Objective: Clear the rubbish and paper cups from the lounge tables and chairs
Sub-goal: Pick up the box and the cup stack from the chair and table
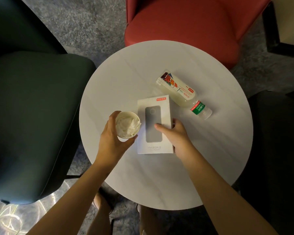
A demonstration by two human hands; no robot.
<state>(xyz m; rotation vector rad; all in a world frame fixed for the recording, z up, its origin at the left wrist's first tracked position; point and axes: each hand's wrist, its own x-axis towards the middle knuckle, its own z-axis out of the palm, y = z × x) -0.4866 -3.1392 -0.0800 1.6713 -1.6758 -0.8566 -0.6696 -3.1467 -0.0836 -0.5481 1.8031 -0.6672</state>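
Left hand (111, 141) grips one paper cup (128, 125); right hand (179, 139) grasps one white box (154, 106); one bottle (180, 92) beside.

Behind the left hand (111, 139), the paper cup (128, 125) wall; box (151, 106) lettering illegibly small.

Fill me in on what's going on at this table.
A person is clearing a round white table. The left hand holds a paper cup stuffed with crumpled tissue; the right hand grips the white box by its near right edge. A plastic bottle lies on its side beyond the box, untouched.
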